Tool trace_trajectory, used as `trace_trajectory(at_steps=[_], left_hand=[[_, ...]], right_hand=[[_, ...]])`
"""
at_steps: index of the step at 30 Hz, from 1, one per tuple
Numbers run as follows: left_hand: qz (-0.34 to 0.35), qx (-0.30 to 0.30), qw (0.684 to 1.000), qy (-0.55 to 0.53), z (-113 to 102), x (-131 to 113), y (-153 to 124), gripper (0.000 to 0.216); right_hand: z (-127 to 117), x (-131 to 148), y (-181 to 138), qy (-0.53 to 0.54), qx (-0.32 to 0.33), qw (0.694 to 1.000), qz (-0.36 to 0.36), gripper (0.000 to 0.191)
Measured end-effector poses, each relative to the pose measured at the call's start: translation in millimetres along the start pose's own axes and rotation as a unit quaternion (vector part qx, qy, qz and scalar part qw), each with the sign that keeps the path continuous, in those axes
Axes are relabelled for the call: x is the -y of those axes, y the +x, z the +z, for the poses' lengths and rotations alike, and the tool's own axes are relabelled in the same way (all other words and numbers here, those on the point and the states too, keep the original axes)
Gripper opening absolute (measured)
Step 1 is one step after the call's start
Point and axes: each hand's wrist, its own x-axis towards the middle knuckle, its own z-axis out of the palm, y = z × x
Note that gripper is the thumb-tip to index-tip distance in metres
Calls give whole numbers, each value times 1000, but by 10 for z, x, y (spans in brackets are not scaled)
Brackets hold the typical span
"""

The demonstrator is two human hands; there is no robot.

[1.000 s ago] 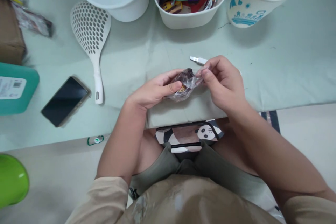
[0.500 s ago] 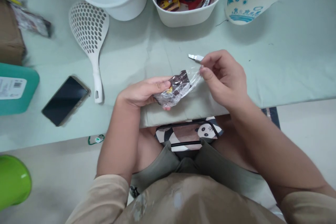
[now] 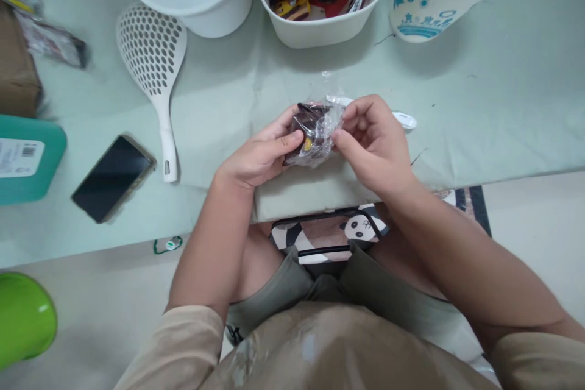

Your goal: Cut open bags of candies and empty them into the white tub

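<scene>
My left hand [image 3: 269, 149] is closed round a dark brown item [image 3: 299, 124] in clear plastic wrap, with a small yellow mark on its front. I cannot make out the item's exact kind. The thumb and fingertips of my right hand [image 3: 372, 137] pinch the crumpled clear wrap [image 3: 329, 125] at the item's right side. Behind the right hand, a white utility knife [image 3: 405, 120] lies on the table, partly hidden by the fingers.
A white tub [image 3: 320, 33] of wrapped snacks stands beyond the hands, between a white bucket [image 3: 219, 21] and a paper cup [image 3: 418, 18]. A slotted skimmer [image 3: 167, 116], a phone [image 3: 113, 178] and a green container [image 3: 50, 155] lie to the left. The table edge is close.
Both hands have shifted, bringing the item slightly up and right. My right hand has moved left, closer to the item, and the stretched wrap is now bunched. More of the knife shows.
</scene>
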Motion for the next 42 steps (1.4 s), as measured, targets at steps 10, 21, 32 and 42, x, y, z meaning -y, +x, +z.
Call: trace_trajectory(at_steps=[10, 21, 32, 42], left_hand=[[-30, -40, 999, -12, -37, -30, -8, 48], [-54, 14, 997, -57, -54, -57, -29, 53], [22, -75, 996, -52, 172, 49, 79, 54], [72, -134, 985, -79, 139, 22, 113, 54]], right_hand=[[-209, -162, 73, -35, -62, 997, -25, 11], [-240, 4, 83, -69, -172, 981, -57, 8], [70, 137, -30, -160, -54, 979, -112, 17], [59, 145, -65, -91, -26, 992, -86, 21]])
